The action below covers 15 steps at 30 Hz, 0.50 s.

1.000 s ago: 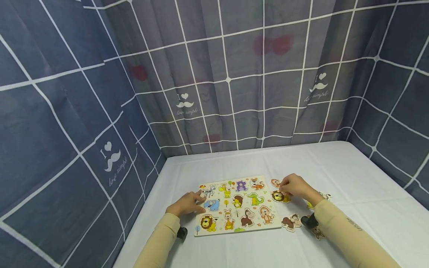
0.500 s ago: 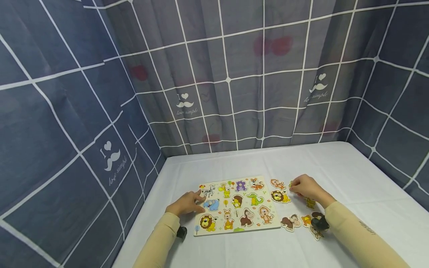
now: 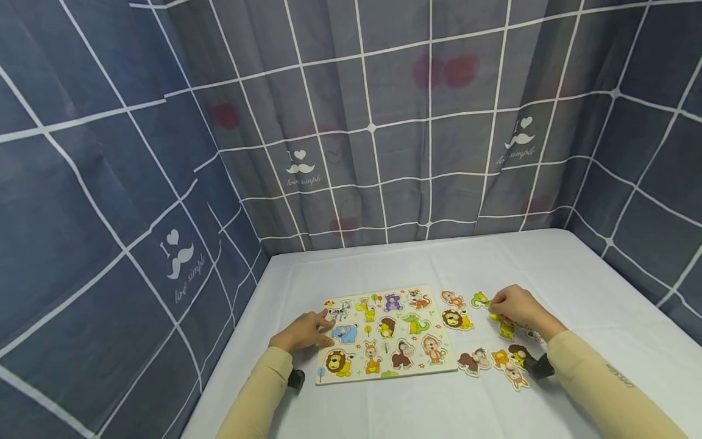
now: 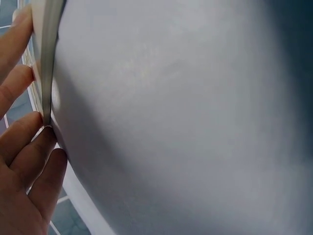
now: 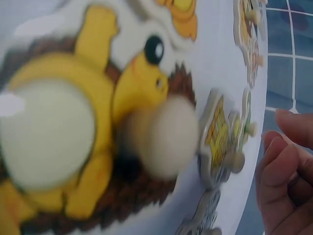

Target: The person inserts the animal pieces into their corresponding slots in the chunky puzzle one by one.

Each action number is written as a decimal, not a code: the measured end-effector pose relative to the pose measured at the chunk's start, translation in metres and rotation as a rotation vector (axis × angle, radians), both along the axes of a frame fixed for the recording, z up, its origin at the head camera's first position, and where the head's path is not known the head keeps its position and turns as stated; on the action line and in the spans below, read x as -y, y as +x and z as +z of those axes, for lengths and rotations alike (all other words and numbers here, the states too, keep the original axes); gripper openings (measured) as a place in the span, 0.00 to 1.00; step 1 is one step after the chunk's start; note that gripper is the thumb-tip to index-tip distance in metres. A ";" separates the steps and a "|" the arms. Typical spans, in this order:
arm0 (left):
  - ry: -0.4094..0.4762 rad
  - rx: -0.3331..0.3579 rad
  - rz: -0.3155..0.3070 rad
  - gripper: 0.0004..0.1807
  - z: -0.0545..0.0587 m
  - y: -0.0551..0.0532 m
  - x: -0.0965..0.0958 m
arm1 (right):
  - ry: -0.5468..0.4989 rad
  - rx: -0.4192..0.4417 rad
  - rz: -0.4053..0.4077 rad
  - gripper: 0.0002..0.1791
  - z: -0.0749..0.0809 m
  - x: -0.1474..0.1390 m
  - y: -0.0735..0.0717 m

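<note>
On the white table lies a wooden puzzle board (image 3: pixel 358 373) printed with cartoon animals. My left hand (image 3: pixel 303 330) rests at its left edge, fingers (image 4: pixel 20 134) extended and touching the edge in the left wrist view. Right of the board, my right hand (image 3: pixel 515 305) is over loose animal pieces, beside a crocodile piece (image 3: pixel 480 299) and a giraffe piece (image 3: pixel 507 330). In the right wrist view, my loosely bent fingers (image 5: pixel 276 169) stand apart from the thumb, with no piece visible between them. A knobbed hedgehog piece (image 5: pixel 54 127) fills the foreground there.
Also loose right of the board are a monkey piece (image 3: pixel 452 298), a lion piece (image 3: pixel 457 319), a gorilla piece (image 3: pixel 474 361) and a kangaroo piece (image 3: pixel 516 376). Another piece, partly hidden, lies beneath my right wrist. A gridded curtain (image 3: pixel 400 152) encloses the table's back and sides.
My right hand has moved rightward, from beside the monkey and lion pieces past the crocodile piece, uncovering all three. My left hand has stayed at the board's edge.
</note>
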<state>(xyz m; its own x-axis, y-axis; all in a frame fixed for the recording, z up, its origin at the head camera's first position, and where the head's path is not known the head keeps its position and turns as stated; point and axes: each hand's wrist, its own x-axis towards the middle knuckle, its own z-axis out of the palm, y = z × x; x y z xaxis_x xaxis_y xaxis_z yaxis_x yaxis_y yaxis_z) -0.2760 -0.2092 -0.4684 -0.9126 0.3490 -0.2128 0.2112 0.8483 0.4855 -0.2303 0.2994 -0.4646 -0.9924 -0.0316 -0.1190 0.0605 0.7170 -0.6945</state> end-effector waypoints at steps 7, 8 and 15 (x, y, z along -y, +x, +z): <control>-0.002 -0.004 0.000 0.32 -0.001 -0.001 0.001 | 0.020 0.022 -0.030 0.09 -0.003 -0.009 0.003; -0.002 -0.006 0.001 0.32 -0.001 -0.001 0.001 | 0.024 0.020 -0.034 0.09 -0.003 -0.011 0.004; 0.007 0.002 0.014 0.32 0.000 0.000 0.000 | 0.031 0.027 -0.054 0.09 -0.003 -0.025 0.009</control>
<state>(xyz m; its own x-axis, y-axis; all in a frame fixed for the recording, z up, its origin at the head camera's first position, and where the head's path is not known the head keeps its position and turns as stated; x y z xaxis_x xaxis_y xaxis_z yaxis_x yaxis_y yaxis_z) -0.2755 -0.2093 -0.4687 -0.9172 0.3374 -0.2121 0.1979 0.8476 0.4923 -0.2214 0.3240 -0.4679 -0.9890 0.0258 -0.1455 0.1177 0.7332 -0.6697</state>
